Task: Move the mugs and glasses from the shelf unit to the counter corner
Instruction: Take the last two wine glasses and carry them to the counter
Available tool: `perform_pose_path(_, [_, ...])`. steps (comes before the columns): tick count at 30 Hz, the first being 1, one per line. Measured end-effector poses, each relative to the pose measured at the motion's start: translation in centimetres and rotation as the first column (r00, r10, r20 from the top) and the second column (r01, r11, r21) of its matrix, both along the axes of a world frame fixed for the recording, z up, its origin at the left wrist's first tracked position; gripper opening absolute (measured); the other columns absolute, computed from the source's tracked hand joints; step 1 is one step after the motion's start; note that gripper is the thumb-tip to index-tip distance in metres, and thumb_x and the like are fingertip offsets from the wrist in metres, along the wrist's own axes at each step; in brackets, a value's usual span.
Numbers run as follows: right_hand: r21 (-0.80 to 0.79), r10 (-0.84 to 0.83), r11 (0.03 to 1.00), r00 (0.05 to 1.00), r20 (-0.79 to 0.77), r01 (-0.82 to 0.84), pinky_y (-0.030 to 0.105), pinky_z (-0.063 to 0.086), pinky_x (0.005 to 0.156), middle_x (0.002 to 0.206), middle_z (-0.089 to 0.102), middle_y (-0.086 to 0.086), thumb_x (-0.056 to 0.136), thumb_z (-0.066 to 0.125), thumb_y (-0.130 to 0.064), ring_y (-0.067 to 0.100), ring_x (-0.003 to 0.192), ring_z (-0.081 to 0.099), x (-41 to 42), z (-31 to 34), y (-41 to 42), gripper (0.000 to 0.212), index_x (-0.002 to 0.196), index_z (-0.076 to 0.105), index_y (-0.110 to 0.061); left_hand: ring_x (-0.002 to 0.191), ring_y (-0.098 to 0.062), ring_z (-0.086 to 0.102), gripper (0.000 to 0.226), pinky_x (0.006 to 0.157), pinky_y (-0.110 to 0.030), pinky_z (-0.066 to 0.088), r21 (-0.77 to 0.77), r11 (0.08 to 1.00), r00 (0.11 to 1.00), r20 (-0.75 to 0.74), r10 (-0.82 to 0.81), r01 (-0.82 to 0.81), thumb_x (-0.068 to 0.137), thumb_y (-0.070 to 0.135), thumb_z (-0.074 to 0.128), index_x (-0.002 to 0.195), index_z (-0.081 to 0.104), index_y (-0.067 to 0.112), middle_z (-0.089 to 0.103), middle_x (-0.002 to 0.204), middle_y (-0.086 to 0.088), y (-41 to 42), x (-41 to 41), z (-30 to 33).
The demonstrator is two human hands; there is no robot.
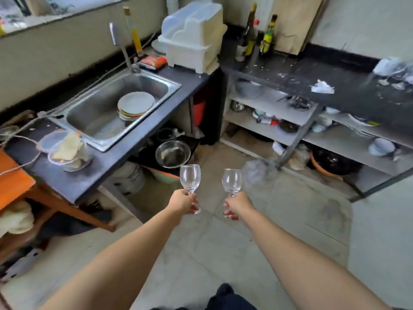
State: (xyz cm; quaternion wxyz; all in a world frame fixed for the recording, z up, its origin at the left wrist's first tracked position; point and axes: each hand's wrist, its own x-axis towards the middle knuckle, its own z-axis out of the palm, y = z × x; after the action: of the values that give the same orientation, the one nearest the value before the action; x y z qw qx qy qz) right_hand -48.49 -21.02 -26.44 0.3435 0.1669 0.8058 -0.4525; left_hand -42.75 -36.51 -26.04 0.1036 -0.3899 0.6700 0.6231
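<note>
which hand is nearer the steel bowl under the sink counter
Left. The left hand, gripping a wine glass, is just below the steel bowl; the right hand, gripping another glass, is further right.

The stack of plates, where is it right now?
In the head view the stack of plates sits inside the steel sink, toward its right end, left of centre in the picture, below the tap and the white dish rack.
</note>
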Motion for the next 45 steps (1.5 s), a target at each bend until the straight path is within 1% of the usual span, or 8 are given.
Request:
perform_pose_path(6, [-0.006,-0.171,0.985,0.98,0.104,0.173,0.02,0.036,0.039,0.065,0.052,0.001,0.094,0.039,-0.003,0.014,0.04,0.054,-4.6,-0.9,9.6,0.02,0.077,0.048,-0.011,0.028,-0.004,0.052,0.026,0.033,-0.016,0.043,-0.063,0.975,0.976,0.04,-0.212,0.214,0.091,0.0,0.045,0.068,0.052,0.007,0.057,0.069,-0.006,6.8,-7.5,-1.1])
perform_pose_path(11, [0.036,-0.327,0.945,0.943,0.061,0.325,0.02,0.038,0.041,0.081,0.06,0.009,0.09,0.042,-0.002,0.015,0.045,0.053,-8.7,-2.5,13.4,0.014,0.098,0.053,-0.009,0.047,-0.016,0.057,0.022,0.044,-0.022,0.051,-0.067,0.918,0.92,0.072,-0.386,0.39,0.091,0.003,0.045,0.072,0.055,0.007,0.06,0.076,-0.006,10.7,-14.3,-1.6])
perform_pose_path(17, [0.042,-0.514,0.858,0.858,0.023,0.512,0.021,0.037,0.043,0.063,0.056,0.007,0.091,0.041,-0.004,0.019,0.045,0.053,-16.7,-2.6,17.4,0.016,0.079,0.049,-0.012,0.043,-0.017,0.054,0.021,0.074,-0.043,0.057,-0.021,0.853,0.851,0.076,-0.519,0.522,0.092,0.0,0.045,0.073,0.054,0.003,0.056,0.071,-0.008,15.0,-26.0,-1.4])
perform_pose_path(22, [0.019,-0.645,0.764,0.764,-0.011,0.645,0.022,0.042,0.042,0.064,0.057,0.006,0.089,0.041,-0.001,0.016,0.043,0.055,-22.8,-1.5,20.7,0.017,0.078,0.05,-0.01,0.033,-0.009,0.054,0.011,0.041,-0.02,0.053,-0.08,0.741,0.745,0.049,-0.665,0.667,0.095,0.004,0.046,0.093,0.056,-0.001,0.056,0.07,-0.006,19.7,-34.8,0.2])
perform_pose_path(25, [0.005,-0.706,0.708,0.708,-0.023,0.706,0.023,0.043,0.041,0.067,0.058,0.005,0.089,0.042,-0.002,0.017,0.046,0.058,-26.4,-0.9,24.2,0.016,0.078,0.052,-0.008,0.037,-0.008,0.056,0.011,0.04,-0.017,0.05,-0.076,0.662,0.666,0.043,-0.745,0.745,0.096,0.005,0.047,0.094,0.056,0.0,0.058,0.071,-0.005,24.1,-39.4,1.1])
perform_pose_path(35, [-0.002,-0.749,0.657,0.652,-0.116,0.754,0.023,0.045,0.048,0.071,0.06,0.006,0.09,0.042,-0.005,0.018,0.054,0.06,-37.6,0.9,39.0,0.023,0.109,0.055,-0.009,0.05,-0.017,0.053,0.009,0.035,-0.018,0.045,-0.029,0.572,0.572,-0.022,-0.82,0.819,0.096,0.005,0.046,0.095,0.052,-0.001,0.055,0.072,-0.006,39.8,-51.2,1.7])
perform_pose_path(39, [-0.004,-0.731,0.677,0.672,-0.12,0.736,0.022,0.041,0.043,0.068,0.057,0.007,0.091,0.043,-0.004,0.018,0.051,0.059,-43.2,2.1,45.7,0.016,0.101,0.055,-0.006,0.05,-0.016,0.054,0.011,0.043,-0.021,0.048,-0.034,0.572,0.572,-0.019,-0.82,0.82,0.095,0.006,0.047,0.095,0.056,-0.001,0.058,0.072,-0.006,46.7,-56.8,2.4])
perform_pose_path(45, [0.058,-0.668,0.732,0.732,-0.133,0.679,0.025,0.046,0.049,0.067,0.06,0.008,0.09,0.044,-0.005,0.023,0.06,0.064,-51.5,2.9,52.9,0.015,0.093,0.059,-0.004,0.043,-0.01,0.056,0.009,0.033,-0.016,0.044,-0.035,0.61,0.609,-0.033,-0.793,0.792,0.096,0.006,0.046,0.094,0.053,0.002,0.058,0.075,-0.003,53.7,-64.0,3.0])
